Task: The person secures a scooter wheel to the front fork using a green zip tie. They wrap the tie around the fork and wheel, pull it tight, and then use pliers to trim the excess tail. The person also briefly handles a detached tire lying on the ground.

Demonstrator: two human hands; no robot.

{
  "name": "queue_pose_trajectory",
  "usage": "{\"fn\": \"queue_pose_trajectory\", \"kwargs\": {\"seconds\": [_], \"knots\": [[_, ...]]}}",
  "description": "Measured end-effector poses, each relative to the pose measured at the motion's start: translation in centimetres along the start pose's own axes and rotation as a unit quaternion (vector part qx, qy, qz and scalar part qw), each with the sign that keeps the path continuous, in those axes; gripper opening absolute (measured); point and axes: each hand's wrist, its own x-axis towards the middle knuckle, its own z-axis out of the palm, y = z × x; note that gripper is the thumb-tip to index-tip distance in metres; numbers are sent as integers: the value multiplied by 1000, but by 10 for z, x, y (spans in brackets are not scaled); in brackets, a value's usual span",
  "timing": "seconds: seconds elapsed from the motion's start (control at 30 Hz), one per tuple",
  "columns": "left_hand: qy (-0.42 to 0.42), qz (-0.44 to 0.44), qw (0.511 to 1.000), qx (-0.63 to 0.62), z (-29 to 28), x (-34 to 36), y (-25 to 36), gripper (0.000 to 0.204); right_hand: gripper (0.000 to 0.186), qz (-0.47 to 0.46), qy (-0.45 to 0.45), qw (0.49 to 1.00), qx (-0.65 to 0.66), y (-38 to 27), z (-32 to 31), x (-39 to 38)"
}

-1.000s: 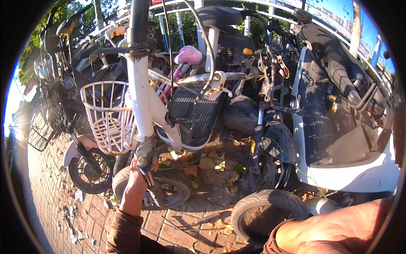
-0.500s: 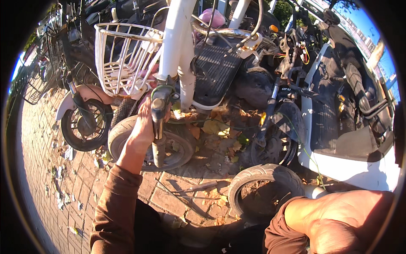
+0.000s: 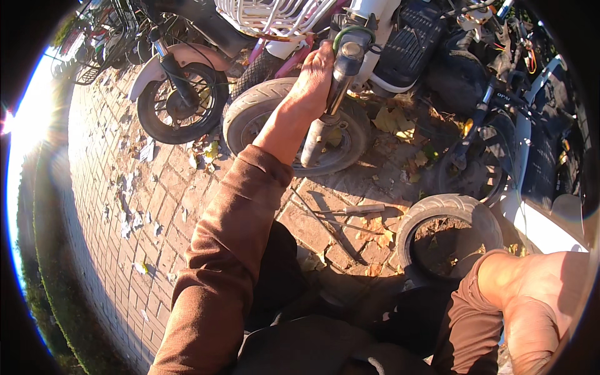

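My left hand [image 3: 315, 78] is closed around the upper part of a scooter's front fork [image 3: 336, 97], its fingertips hidden behind the metal. The fork leg slants down beside a worn wheel with its tire [image 3: 269, 109], and a green cable loops over the fork top. At the lower right, close to the camera, my right hand [image 3: 540, 300] shows its wrist and palm side; its fingers are out of sight. Nearest to it in the picture lies a loose tire [image 3: 406, 240] with dirt and leaves inside. A screwdriver [image 3: 365, 209] and thin metal bars [image 3: 325, 228] rest on the paving.
A white basket [image 3: 275, 15] hangs above the wheel. Another front wheel with a pinkish fender [image 3: 181, 103] stands to the left. White scooter bodywork [image 3: 540, 225] and a black fork [image 3: 478, 119] fill the right. Dry leaves and scraps litter the brick paving [image 3: 169, 206].
The view has swung left and downward, so the scooter and tire appear farther right and higher. My left hand keeps its hold on the fork. My right hand stays at the lower right.
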Motion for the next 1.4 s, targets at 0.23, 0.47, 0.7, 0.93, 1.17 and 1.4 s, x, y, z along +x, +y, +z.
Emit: {"fn": "queue_pose_trajectory", "kwargs": {"seconds": [0.23,0.47,0.7,0.93,1.17,1.4], "knots": [[-28,109,988,109,-5,16,-22,49,19,13,-35,999,27,8,15,5],[-3,197,911,362,3,13,-9,44,15,226,3,974,-1,61,51,1],[-6,-14,999,42,15,-2,19,47,22,574,38,808,131,120,135,-57],[-21,121,977,177,9,0,11,40,35,543,8,798,261,116,165,-39],[-38,252,918,305,1,3,-1,28,47,571,47,794,204,112,173,-40],[-64,230,939,248,3,2,-3,28,53,605,141,738,264,108,183,-54]]}}
